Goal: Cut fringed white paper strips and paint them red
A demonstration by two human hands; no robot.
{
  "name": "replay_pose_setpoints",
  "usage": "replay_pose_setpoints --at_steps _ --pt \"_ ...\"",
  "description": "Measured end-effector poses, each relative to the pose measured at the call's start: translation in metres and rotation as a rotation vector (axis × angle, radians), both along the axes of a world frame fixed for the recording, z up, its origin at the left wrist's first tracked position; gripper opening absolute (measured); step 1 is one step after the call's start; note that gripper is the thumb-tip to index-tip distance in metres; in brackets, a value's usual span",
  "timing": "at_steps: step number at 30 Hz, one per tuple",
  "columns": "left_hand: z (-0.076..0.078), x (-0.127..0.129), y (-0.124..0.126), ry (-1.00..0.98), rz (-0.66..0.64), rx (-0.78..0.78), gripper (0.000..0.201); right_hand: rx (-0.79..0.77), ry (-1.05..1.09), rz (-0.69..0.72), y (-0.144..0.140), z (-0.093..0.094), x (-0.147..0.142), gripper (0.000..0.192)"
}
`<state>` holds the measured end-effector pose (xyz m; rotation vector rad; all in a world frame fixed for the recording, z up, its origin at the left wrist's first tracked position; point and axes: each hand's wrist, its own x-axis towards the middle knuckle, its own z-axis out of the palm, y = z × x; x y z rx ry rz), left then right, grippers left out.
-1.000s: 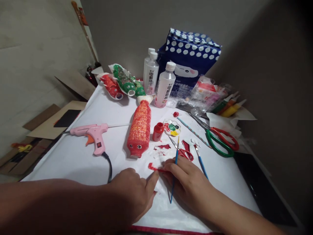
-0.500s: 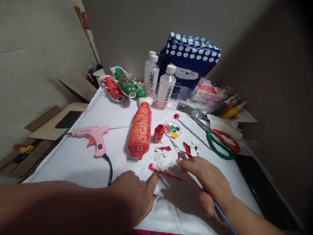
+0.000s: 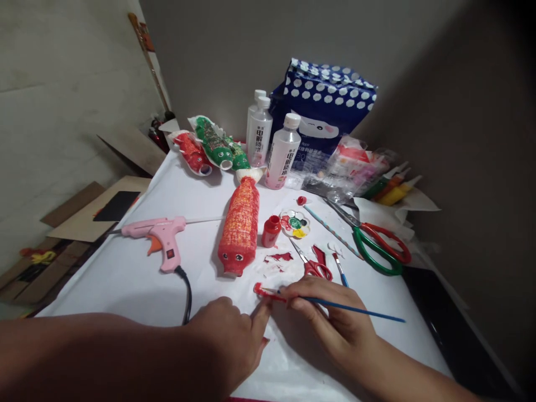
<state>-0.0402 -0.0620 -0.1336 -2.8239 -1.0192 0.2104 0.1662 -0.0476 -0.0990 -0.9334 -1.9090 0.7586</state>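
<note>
Between finger and thumb of my right hand (image 3: 341, 321) is a thin blue paintbrush (image 3: 364, 310), its bristles at a narrow red-painted strip (image 3: 257, 288). With other fingers curled, my left hand (image 3: 234, 340) presses its index fingertip on the strip, holding it to the white table cover. Part of the strip is hidden by my fingers. Just beyond lies a red and orange fish figure (image 3: 239, 223) with stuck-on eyes. Beside it stand an open red paint bottle (image 3: 271, 232) and a flower-shaped palette (image 3: 298, 232). Small red-handled scissors (image 3: 312, 267) lie near my right hand.
A pink glue gun (image 3: 161, 234) with a black cord lies left. Large scissors (image 3: 377, 254), a second brush (image 3: 340, 269) and a dark flat panel (image 3: 439, 312) are right. Plastic bottles (image 3: 285, 151), a blue bag (image 3: 326, 100) and smaller fish figures (image 3: 213, 145) stand behind.
My right hand has moved left and closed into a pinch, swinging the paintbrush round so its tip meets the red strip. My left hand stays pressed in place.
</note>
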Motion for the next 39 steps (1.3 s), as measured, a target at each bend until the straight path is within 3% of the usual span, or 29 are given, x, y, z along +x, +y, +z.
replay_pose_setpoints --at_steps 7,15,27,32,39 --pt "-0.003 0.0 -0.003 -0.135 0.004 0.174 0.046 -0.022 -0.017 0.023 0.005 -0.005 -0.006 0.02" --pt "-0.002 0.001 -0.002 -0.275 -0.007 0.265 0.038 -0.004 -0.021 0.042 0.008 -0.007 -0.006 0.022" --pt "-0.009 0.0 -0.002 -0.299 0.046 0.252 0.052 0.034 -0.063 -0.015 0.006 -0.004 0.0 0.022" --pt "-0.004 -0.001 -0.001 -0.231 -0.04 0.228 0.047 0.018 -0.059 0.112 0.007 -0.003 -0.003 0.021" --pt "0.002 0.002 -0.001 -0.247 0.024 0.234 0.052 0.032 -0.099 0.044 0.007 -0.008 -0.002 0.023"
